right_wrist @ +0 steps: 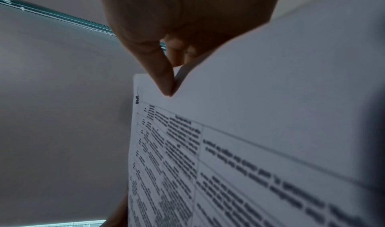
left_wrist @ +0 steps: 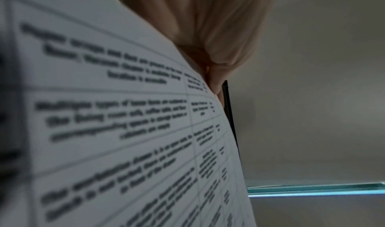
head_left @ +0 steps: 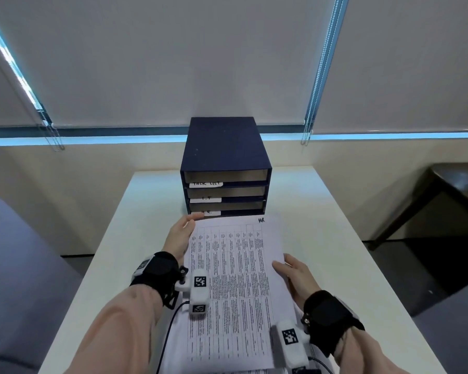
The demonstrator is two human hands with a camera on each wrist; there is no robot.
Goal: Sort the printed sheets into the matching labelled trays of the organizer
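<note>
A printed sheet (head_left: 235, 279) with a dense table and "HR" handwritten at its far right corner is held above the white table (head_left: 335, 211). My left hand (head_left: 183, 233) holds its left edge near the far corner, fingers hidden under the paper. My right hand (head_left: 289, 271) pinches the right edge, and the right wrist view shows the thumb (right_wrist: 162, 79) pressed on top of the sheet (right_wrist: 270, 115). Just beyond the sheet stands the dark blue organizer (head_left: 224, 152), with trays labelled TASK LIST, I.T and H.R. (head_left: 206, 212) from top to bottom. The sheet (left_wrist: 125, 115) fills the left wrist view.
More printed sheets (head_left: 254, 371) lie under the held one at the table's near edge. A dark side table (head_left: 457, 184) stands off to the right. Drawn blinds and a low wall are behind the organizer. A grey seat is at the left.
</note>
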